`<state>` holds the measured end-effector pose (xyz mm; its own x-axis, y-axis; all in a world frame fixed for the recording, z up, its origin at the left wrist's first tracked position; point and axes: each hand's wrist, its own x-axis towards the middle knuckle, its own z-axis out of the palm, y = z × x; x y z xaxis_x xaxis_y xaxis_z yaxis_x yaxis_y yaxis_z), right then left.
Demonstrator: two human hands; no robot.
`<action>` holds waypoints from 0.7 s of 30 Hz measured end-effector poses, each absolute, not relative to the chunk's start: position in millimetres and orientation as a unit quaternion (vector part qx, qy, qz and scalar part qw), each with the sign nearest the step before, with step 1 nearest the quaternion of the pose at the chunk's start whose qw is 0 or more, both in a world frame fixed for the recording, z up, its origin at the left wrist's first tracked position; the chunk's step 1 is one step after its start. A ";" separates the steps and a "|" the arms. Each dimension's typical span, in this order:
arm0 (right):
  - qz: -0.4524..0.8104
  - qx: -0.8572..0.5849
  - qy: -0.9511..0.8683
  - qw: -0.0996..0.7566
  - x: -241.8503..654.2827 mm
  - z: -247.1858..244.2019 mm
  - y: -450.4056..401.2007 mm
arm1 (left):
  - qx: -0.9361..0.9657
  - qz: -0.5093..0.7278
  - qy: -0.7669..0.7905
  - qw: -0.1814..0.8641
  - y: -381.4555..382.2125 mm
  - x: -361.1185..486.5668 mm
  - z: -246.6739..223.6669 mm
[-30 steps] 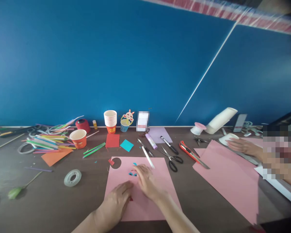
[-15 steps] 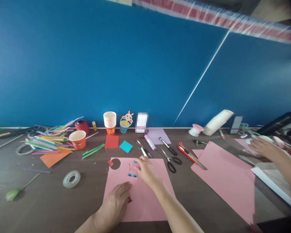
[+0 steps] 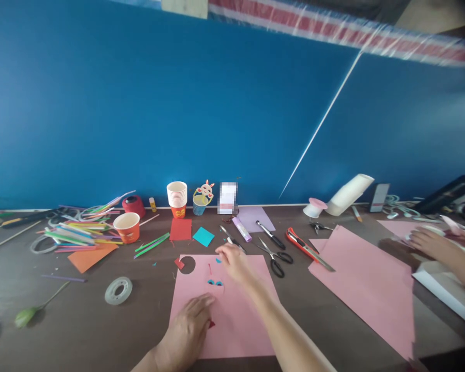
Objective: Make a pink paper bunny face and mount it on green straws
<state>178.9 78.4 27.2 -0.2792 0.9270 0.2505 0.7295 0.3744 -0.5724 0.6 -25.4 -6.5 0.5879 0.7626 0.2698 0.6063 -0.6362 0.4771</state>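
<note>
A pink sheet [image 3: 248, 320] with a round hole at its upper left lies before me. Two blue-and-dark eye shapes [image 3: 215, 283] sit near its middle, with a thin red strip [image 3: 210, 268] above them. My left hand [image 3: 191, 323] rests on the sheet's left part, fingers together, beside a small red piece [image 3: 212, 324]; what is under the fingers is hidden. My right hand [image 3: 234, 262] is over the upper part, fingers bent together close to a small blue scrap [image 3: 218, 261]. Whether it pinches anything is too small to tell.
Scissors [image 3: 275, 256], a red cutter [image 3: 308, 249] and pink sheets [image 3: 368, 284] lie to the right. Clear tape [image 3: 118, 290], straws [image 3: 75, 232] and a paper cup [image 3: 126, 227] are left. Another person's hands [image 3: 430, 243] work at far right.
The view has shifted slightly, moving the table items a little right and down. My right hand has lifted slightly off the blue scrap, which now shows more. My left hand stays on the sheet.
</note>
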 end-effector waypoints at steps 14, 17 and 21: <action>0.139 -0.488 -0.828 0.238 184.1 16.6 83.7 | 0.858 0.260 0.393 0.203 -26.7 2.7 1.9; 0.161 -0.509 -0.784 0.317 191.8 21.0 76.3 | 0.827 0.287 0.401 0.270 -25.8 -2.4 3.5; 0.332 -0.547 -0.652 0.408 187.4 35.1 50.2 | 0.690 0.400 0.469 0.381 -20.3 -8.5 9.8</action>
